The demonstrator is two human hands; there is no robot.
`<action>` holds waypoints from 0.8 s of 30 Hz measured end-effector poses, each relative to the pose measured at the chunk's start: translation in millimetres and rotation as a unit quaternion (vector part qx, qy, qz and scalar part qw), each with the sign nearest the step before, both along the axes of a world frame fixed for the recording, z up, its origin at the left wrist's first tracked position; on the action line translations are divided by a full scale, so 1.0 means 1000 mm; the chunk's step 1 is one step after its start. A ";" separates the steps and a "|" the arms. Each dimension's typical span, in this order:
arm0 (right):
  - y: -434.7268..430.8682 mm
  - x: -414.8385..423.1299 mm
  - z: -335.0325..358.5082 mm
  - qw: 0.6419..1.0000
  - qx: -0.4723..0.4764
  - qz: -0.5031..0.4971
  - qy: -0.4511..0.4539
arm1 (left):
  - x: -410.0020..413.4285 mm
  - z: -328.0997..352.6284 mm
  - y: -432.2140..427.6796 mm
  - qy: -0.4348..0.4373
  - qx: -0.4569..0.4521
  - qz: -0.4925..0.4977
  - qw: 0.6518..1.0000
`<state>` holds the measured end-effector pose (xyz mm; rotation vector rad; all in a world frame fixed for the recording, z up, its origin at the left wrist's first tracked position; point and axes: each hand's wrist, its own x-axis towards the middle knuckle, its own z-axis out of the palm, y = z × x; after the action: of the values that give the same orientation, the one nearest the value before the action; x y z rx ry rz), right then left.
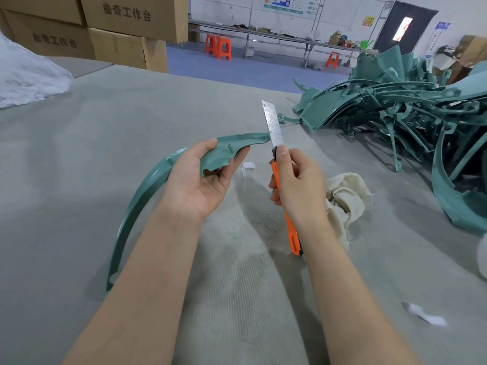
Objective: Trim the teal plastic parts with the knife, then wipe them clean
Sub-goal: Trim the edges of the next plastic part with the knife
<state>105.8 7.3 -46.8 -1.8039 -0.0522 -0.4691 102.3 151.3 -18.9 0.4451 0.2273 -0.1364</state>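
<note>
We see left hand [200,183] curled round teal part [218,156], right hand [297,185] gripping knife [274,125], blade meeting part's 2 o'clock tip.

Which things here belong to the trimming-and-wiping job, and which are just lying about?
In the job: curved teal part in the left hand; orange knife in the right hand; cream cloth; pile of teal parts.
Lying about: cardboard boxes; orange stools; white scraps.
</note>
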 end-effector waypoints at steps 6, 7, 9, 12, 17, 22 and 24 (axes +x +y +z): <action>0.000 0.002 -0.003 0.999 -0.047 -0.014 -0.020 | 0.001 -0.001 0.000 -0.003 -0.004 -0.002 1.000; 0.001 0.003 -0.003 0.998 -0.053 -0.019 -0.025 | 0.002 -0.002 0.000 -0.003 -0.005 -0.001 1.000; 0.003 0.003 -0.003 0.997 -0.068 -0.024 -0.031 | 0.002 -0.002 0.000 -0.004 -0.005 0.001 1.000; 0.006 0.001 -0.003 0.997 -0.074 -0.017 -0.035 | 0.003 -0.002 0.001 -0.006 -0.005 0.004 1.000; 0.005 0.000 -0.002 0.998 -0.065 0.003 -0.026 | 0.004 -0.004 0.000 -0.010 0.000 0.003 1.000; 0.005 -0.002 0.000 0.999 -0.034 0.038 -0.004 | 0.004 -0.006 0.001 -0.015 0.018 0.005 1.000; 0.005 -0.002 0.001 0.999 -0.028 0.045 0.004 | 0.004 -0.006 0.000 -0.018 0.019 0.015 1.000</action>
<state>103.6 12.3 -45.7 -1.8507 -0.1423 -0.4001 106.2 151.8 -25.0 0.4811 0.2018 -0.0957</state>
